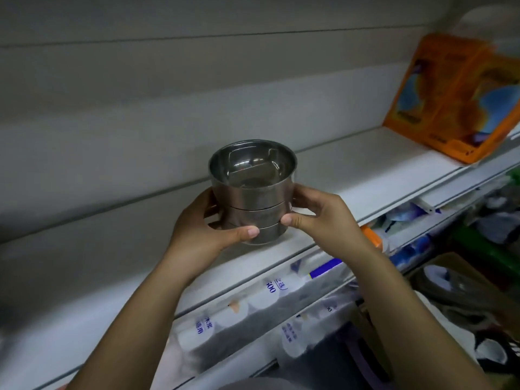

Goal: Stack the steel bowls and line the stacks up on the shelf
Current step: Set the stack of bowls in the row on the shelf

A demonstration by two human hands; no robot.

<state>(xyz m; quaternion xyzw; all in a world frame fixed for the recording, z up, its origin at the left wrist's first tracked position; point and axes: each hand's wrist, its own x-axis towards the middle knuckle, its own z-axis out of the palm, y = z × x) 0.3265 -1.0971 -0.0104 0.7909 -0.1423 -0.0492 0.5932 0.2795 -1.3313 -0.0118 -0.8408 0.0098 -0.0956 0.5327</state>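
1. Left hand (202, 220): fingers curled round the stack of bowls (253, 198), thumb across the lowest bowl.
2. Right hand (323, 218): grips the opposite side, thumb at the front.
3. Stack of bowls: three nested, upright, frame centre, near the front edge of the white shelf (351, 164).
4. Shelf: open surface on both sides of the stack; orange packets (455, 102) upper right, well apart.
5. Below: wrapped paper rolls (253, 319).

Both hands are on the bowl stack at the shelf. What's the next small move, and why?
Probably ease the stack down flat on the shelf, a little back from the front edge, before letting go. The left hand and right hand both grip its lower bowls, the bowls look evenly nested, and I can't tell whether its base touches the shelf yet.
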